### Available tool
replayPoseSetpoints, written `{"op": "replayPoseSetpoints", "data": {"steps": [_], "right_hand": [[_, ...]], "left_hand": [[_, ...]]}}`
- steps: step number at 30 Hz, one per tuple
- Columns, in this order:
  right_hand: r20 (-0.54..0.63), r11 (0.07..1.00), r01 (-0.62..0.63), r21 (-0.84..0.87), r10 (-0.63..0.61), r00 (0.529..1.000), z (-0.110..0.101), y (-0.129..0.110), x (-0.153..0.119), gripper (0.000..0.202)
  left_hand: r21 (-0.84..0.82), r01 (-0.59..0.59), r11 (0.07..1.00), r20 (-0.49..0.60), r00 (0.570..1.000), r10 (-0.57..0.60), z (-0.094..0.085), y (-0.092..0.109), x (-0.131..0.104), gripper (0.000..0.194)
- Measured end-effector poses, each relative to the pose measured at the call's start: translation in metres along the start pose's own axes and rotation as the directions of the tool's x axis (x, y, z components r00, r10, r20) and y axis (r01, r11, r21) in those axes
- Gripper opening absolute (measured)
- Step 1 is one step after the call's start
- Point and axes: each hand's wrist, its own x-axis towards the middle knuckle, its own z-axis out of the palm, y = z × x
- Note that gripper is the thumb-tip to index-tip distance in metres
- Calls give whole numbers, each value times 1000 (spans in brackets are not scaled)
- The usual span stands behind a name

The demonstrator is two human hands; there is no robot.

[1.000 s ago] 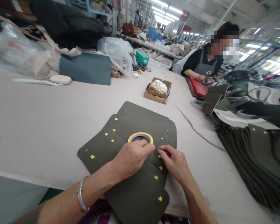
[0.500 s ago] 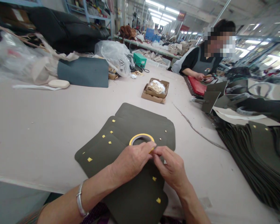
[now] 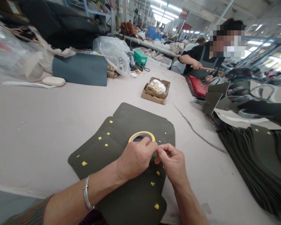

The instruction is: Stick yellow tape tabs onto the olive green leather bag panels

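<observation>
Left hand (image 3: 134, 157) and right hand (image 3: 172, 162) meet at the near edge of the desk (image 3: 37, 125), over fanned olive panels (image 3: 121, 147). Left fingers rest curled on the tape roll (image 3: 141, 136), which lies flat on the top panel. Right fingers are pinched together just beside it; whether they hold a tape bit, cannot tell. Several yellow tabs (image 3: 84, 163) already stuck along panel edges; the top panel shows two bare studs (image 3: 165, 133), so likely taping is left there. Panels' long axis runs from the near edge toward the far right. A co-worker (image 3: 201, 59) works at the far right edge.
</observation>
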Motion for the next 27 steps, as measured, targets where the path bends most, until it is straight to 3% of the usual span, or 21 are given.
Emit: {"op": "replayPoseSetpoints", "data": {"steps": [3,6,11,19,23,25,27], "right_hand": [[-7,971,-197,136,200,980,-9,13,18,23],[42,966,-254,54,252,967,-22,25,32,32],[96,956,-174,-237,201,975,-29,26,41,34],[144,761,134,-635,-54,988,-16,19,47,22],[125,720,118,-684,-44,991,-17,20,47,23],[69,759,68,-647,-31,997,-20,22,43,31],[53,806,59,-589,-35,998,-23,23,38,25]], "left_hand": [[-27,-50,998,-92,995,48,3,2,-2,15],[116,-54,992,-21,998,57,9,-1,-4,12],[254,-46,966,174,985,2,22,-8,-6,10],[229,-29,973,194,981,-17,24,-8,-7,11],[228,-11,974,201,979,-36,25,-8,-10,13],[228,-16,974,196,980,-29,25,-8,-10,12],[233,-17,972,183,983,-26,25,-8,-10,12]]}}
